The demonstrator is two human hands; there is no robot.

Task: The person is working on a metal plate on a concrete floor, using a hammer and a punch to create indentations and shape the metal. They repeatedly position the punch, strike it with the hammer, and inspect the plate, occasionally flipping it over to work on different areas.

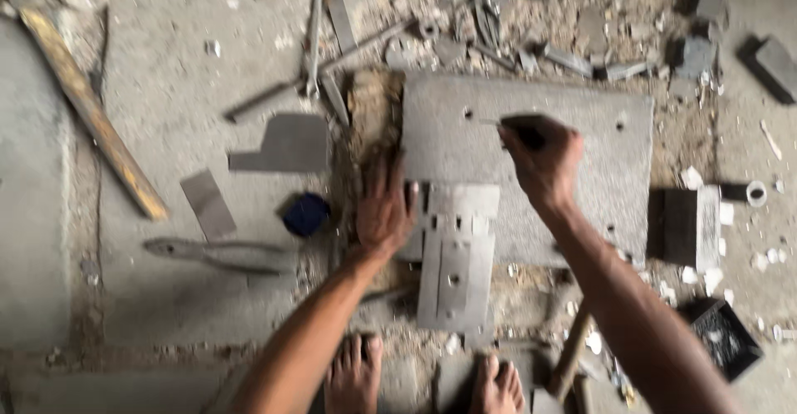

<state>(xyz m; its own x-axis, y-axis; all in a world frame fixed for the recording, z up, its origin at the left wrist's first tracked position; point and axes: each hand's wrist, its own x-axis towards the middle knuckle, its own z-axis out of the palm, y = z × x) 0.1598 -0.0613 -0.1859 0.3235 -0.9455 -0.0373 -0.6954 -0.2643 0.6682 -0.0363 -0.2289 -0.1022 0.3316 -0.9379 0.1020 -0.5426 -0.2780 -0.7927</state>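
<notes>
A large grey metal plate (598, 132) with small holes lies on the dusty floor. My right hand (544, 161) is closed around a thin dark-handled tool (519, 132) whose tip points left at a hole near the plate's top. My left hand (383, 206) rests flat, fingers spread, at the plate's left edge. Just right of that hand, a stack of smaller notched metal pieces (455, 256) lies across the plate's near edge. The view is blurred.
Metal offcuts (286, 144), a flat tool (220, 252) and a dark blue lid (305, 213) lie to the left. A wooden strip (91, 115) runs diagonally at far left. Scrap (498, 24) piles behind the plate. A dark block (689, 227) and a black box (726, 339) sit to the right. My bare feet (423, 381) are below.
</notes>
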